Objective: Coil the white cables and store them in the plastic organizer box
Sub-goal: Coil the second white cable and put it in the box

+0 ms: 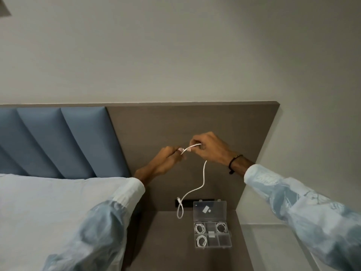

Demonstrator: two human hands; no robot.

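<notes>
The bed, dressed in a pale crumpled sheet, filled the lower left, with a padded blue headboard behind it and a flat grey-brown wood-grain panel running right. Below that panel sat the bench, a matte nightstand top in the same grain.

On the bench lay the plastic organizer box, clear and hard, its hinged lid tipped back against the panel. 3 of its compartments already held coiled white cables; the other cells looked free, apart from a small pale piece in the middle one.

Both hands were raised well above the box. The left hand and right hand sat close together, their fingers pinched on the top of 1 white cable, a short span stretched almost level between them. From the right hand the smooth, limp cord hung down, its long axis near vertical, curving left into a small loop at the bench, just left of the box. Winding would likely draw that hanging length upward, with the right hand nearer to it.
</notes>
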